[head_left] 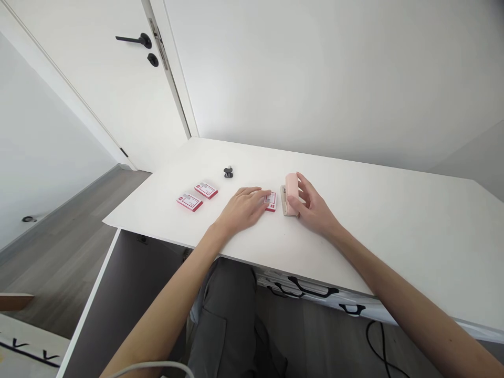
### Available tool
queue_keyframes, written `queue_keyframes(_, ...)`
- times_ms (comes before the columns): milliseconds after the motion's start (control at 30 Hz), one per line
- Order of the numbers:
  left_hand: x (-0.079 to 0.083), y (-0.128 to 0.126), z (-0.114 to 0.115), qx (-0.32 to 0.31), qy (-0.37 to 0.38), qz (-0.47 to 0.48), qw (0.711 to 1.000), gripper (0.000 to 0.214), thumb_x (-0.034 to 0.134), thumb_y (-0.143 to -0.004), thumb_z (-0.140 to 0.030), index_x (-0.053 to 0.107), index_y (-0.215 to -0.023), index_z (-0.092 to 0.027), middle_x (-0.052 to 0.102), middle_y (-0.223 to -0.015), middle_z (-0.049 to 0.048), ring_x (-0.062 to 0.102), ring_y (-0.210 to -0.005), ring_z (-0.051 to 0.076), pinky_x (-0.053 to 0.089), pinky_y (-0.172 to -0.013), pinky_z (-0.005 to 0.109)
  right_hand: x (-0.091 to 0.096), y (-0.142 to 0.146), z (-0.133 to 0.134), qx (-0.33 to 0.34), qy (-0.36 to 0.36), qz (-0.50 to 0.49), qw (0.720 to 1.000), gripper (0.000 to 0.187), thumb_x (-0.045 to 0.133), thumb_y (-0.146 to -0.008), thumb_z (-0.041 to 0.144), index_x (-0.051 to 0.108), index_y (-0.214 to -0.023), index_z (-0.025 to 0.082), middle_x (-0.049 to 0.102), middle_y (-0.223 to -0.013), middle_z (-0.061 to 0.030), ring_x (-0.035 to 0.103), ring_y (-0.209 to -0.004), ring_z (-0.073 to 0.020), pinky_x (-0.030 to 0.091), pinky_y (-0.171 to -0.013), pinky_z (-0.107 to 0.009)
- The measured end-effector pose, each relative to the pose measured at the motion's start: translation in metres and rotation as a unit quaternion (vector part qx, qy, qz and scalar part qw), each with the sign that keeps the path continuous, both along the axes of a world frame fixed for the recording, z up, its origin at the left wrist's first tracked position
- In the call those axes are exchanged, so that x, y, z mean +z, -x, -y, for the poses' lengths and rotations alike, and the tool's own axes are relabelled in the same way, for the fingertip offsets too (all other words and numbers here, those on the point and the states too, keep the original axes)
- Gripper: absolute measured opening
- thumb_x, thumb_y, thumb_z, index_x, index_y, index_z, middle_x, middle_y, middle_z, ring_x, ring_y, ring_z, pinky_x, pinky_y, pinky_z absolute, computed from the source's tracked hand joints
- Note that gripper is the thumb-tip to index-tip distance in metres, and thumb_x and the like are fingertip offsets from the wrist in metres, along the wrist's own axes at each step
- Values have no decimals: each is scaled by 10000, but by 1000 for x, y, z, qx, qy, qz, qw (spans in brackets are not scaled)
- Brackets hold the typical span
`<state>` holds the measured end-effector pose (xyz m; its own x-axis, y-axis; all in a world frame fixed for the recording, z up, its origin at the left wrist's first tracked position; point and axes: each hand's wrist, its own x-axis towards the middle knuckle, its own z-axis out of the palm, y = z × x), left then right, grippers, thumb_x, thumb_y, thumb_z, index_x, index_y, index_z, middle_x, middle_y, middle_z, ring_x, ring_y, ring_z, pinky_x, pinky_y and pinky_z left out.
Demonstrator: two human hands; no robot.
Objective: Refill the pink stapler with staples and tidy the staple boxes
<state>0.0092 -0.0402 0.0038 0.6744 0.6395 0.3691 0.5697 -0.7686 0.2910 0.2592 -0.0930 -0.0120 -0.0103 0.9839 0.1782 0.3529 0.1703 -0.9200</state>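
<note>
My right hand (311, 207) is wrapped around the right side of a pink stapler (292, 189) with a beige base, which is on the white table. The thumb lies across its near end and the fingers are behind it. Just left of the stapler is a small red-and-white box (271, 201), probably of staples. My left hand (244, 207) has its thumb and fingers on the left end of this box and partly covers it. A narrow gap separates the box from the stapler.
Two more red-and-white boxes (189, 201) (206, 190) lie on the table (394, 226) to the left. A small black clip-like object (228, 172) sits behind them. A wall borders the table's back edge, and a door with a black handle (136, 40) is at the far left.
</note>
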Motion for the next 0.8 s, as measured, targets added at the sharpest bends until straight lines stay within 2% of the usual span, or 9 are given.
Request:
queue_keyframes(100, 2, 1, 1, -42, 18, -11, 999, 436, 350, -1113, -327, 580, -1469, -229, 681, -1456, 69, 543, -1458, 240, 421, -1214, 446, 3, 1, 1, 7, 11, -19, 1000, 874, 641, -977, 623, 207, -1706, 410, 364, -1728, -123, 518, -1481, -377, 682, -836, -454)
queue_keyframes(200, 2, 1, 1, -48, 28, -10, 998, 435, 364, -1107, -318, 565, -1489, -257, 662, -1482, 56, 529, -1473, 236, 424, -1215, 446, 7, 3, 3, 16, 14, -24, 999, 870, 651, -969, 619, 213, -1696, 427, 373, -1718, -120, 542, -1454, -381, 690, -771, -438)
queue_keyframes(367, 1, 2, 0, -41, 28, -6, 999, 415, 441, -1092, -351, 573, -1478, -272, 657, -1487, 58, 536, -1466, 249, 431, -1210, 451, 9, 6, 4, 21, 3, -31, 999, 825, 685, -957, 600, 302, -1660, 402, 444, -1664, -137, 560, -1444, -366, 647, -956, -509)
queue_keyframes(467, 0, 2, 0, -30, 19, -2, 999, 431, 470, -1091, -407, 560, -1480, -248, 654, -1488, 79, 529, -1467, 258, 425, -1215, 453, 7, 6, 3, 20, -6, -47, 999, 776, 702, -950, 594, 367, -1622, 396, 467, -1649, -128, 563, -1445, -354, 631, -1000, -510)
queue_keyframes(533, 0, 1, 0, 5, -3, 14, 1000, 450, 491, -1082, -428, 545, -1480, -226, 660, -1471, 102, 531, -1457, 268, 420, -1219, 463, 4, 5, 1, 11, -11, -48, 999, 752, 691, -953, 606, 393, -1608, 389, 469, -1651, -126, 553, -1453, -359, 648, -966, -500)
queue_keyframes(633, -3, 0, -1, 106, -53, 55, 991, 400, 474, -1072, -343, 548, -1444, -218, 648, -1468, 121, 512, -1458, 284, 385, -1243, 495, 0, 2, -2, -23, -19, -34, 999, 707, 622, -976, 652, 422, -1593, 370, 506, -1625, -128, 567, -1428, -363, 688, -829, -468)
queue_keyframes(700, -5, 0, -3, 193, -80, 78, 975, 396, 472, -1037, -258, 547, -1422, -199, 604, -1499, 148, 461, -1494, 310, 330, -1273, 539, -4, -1, -4, -52, -28, -21, 998, 667, 568, -997, 672, 447, -1570, 354, 554, -1580, -123, 576, -1409, -351, 694, -756, -438)
queue_keyframes(800, -9, 2, -4, 303, -92, 82, 945, 486, 529, -945, -195, 513, -1428, -148, 512, -1552, 212, 330, -1571, 386, 206, -1302, 650, -8, -6, -7, -79, -40, -3, 996, 607, 524, -1022, 664, 476, -1533, 341, 603, -1521, -111, 584, -1391, -332, 689, -733, -420)
